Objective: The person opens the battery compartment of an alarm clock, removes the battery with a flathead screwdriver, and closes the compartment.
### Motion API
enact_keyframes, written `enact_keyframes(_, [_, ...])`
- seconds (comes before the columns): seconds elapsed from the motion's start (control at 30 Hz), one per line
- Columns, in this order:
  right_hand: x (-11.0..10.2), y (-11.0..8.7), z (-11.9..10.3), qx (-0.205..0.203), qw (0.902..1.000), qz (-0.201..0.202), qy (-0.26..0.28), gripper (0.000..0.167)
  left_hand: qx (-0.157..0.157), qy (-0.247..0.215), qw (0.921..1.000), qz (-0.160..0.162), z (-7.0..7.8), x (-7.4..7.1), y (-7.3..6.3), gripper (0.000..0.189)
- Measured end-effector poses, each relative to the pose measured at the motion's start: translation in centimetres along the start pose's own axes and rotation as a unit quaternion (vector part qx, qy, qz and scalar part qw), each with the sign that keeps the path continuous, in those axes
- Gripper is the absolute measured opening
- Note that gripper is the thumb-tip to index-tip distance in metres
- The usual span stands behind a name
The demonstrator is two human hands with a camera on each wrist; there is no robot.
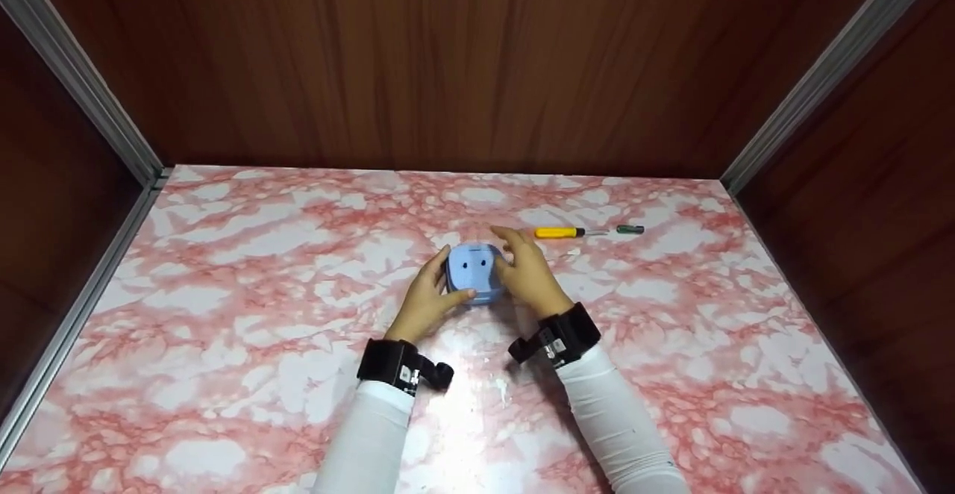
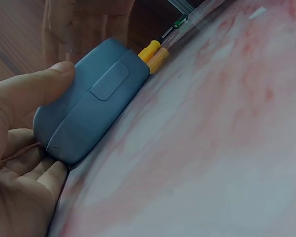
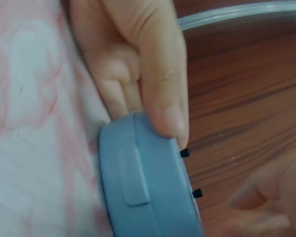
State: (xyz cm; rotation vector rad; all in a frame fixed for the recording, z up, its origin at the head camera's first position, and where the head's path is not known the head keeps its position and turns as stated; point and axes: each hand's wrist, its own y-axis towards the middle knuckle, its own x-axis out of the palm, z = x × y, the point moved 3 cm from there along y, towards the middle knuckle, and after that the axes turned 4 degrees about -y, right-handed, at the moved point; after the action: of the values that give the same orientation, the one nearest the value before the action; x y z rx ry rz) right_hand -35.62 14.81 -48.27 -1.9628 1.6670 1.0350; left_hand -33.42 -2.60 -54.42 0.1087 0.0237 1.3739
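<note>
A blue rounded plastic case [image 1: 474,277] sits on the table in front of the person, its kind unclear. Two small dark pegs stand up from its top face in the head and right wrist views. The left hand [image 1: 431,298] grips the case from the left, thumb on the upper edge and fingers around the side. On the other side, the right hand [image 1: 528,274] hovers at the case's right edge with fingers loosely bent. In the right wrist view that right hand [image 3: 271,192] is blurred and apart from the pegs; nothing shows in it.
Behind the right hand lies a yellow-handled screwdriver [image 1: 558,233], with a small green piece [image 1: 630,229] past its tip. A tiny white scrap [image 1: 573,251] is near it. Brown wood-grain panels [image 1: 448,69] enclose the pink-and-white marbled table [image 1: 246,315].
</note>
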Motion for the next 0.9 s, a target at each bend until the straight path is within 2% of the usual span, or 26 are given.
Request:
enact_keyframes(0.17, [-0.2,0.0,0.8,0.074,0.9955,-0.041,0.044,0.054,-0.016,0.008,0.9998,-0.006,0.2,0.0,0.1,0.098])
enact_keyframes(0.3, [-0.3,0.0,1.1,0.11,0.9899,-0.073,0.051,0.058,-0.029,0.003,0.9996,-0.005,0.2,-0.1,0.1,0.097])
enact_keyframes(0.5, [-0.5,0.0,1.3,0.117,0.9859,-0.108,0.053,0.054,-0.03,-0.003,0.9995,0.004,0.1,-0.3,0.1,0.093])
enact_keyframes(0.73, [-1.0,-0.2,1.6,0.139,0.9784,-0.123,0.091,0.06,-0.021,-0.024,0.9994,0.01,0.0,-0.2,0.1,0.09])
enact_keyframes(0.9, [-1.4,-0.2,1.3,0.13,0.9788,-0.127,0.094,0.06,-0.03,-0.045,0.9983,0.022,0.5,-0.1,0.0,0.088])
